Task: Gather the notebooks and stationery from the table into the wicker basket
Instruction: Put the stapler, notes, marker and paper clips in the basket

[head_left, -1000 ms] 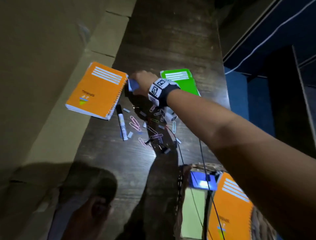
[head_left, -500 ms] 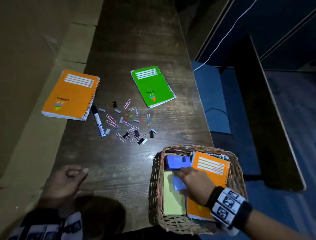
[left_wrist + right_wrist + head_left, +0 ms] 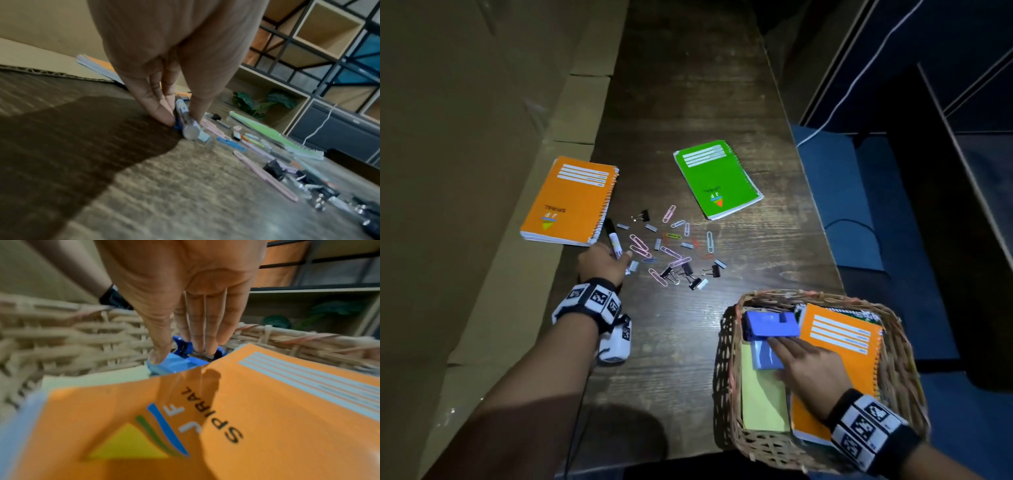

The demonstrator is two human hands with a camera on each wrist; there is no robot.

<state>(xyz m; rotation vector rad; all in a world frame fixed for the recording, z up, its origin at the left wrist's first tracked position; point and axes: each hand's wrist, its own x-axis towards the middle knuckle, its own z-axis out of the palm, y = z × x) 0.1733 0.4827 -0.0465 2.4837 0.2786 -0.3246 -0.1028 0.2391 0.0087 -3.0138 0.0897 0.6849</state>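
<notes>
Marker (image 3: 613, 240) lay on the table (image 3: 688, 102) beside the orange notebook (image 3: 570, 200), pinched between left hand (image 3: 602, 262) thumb and fingertips (image 3: 164, 116). A firm mid-barrel grip would likely lift it clear of the paper clips (image 3: 671, 246). Only the right wrist view showed the right hand (image 3: 185, 288), fingers straight, resting on a blue item (image 3: 174, 363) in the wicker basket (image 3: 726, 377).
</notes>
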